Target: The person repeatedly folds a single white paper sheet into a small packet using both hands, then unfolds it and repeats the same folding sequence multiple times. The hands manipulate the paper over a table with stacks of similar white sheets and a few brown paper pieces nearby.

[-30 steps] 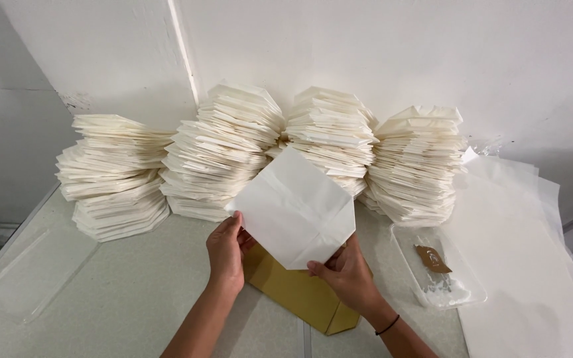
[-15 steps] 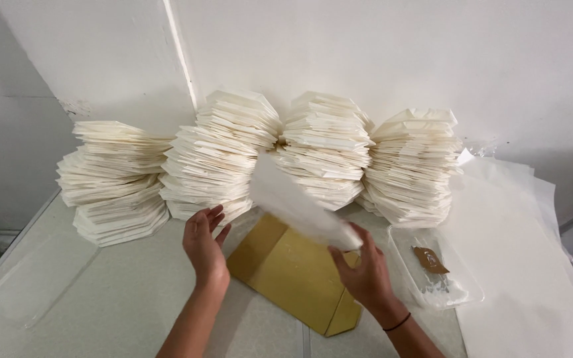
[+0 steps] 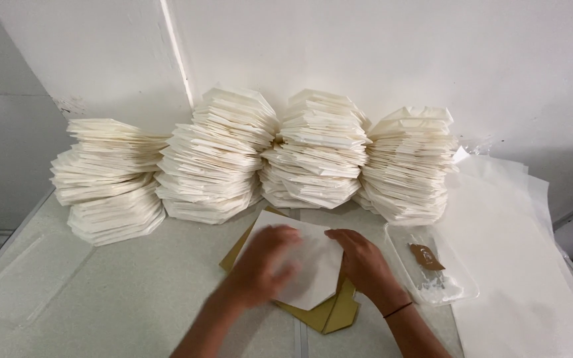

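A white folded paper piece (image 3: 310,265) lies flat on a tan cardboard template (image 3: 329,313) near the middle of the tabletop (image 3: 121,292), in front of four tall stacks of similar folded white pieces (image 3: 220,156) lined along the far wall. The piece is polygonal; its long axis runs from far left to near right, one corner aimed at the stacks and a blunt end toward the near edge. The left hand (image 3: 263,265), blurred, lies palm down on the piece's left half, its grip spread flat and pinching nothing. The right hand (image 3: 365,262) presses the right edge, fingers together and flat, also holding nothing. Just right of that hand sits a clear plastic tray (image 3: 455,288) with a small brown tag (image 3: 426,256), and large white sheets (image 3: 518,265) lie beyond.
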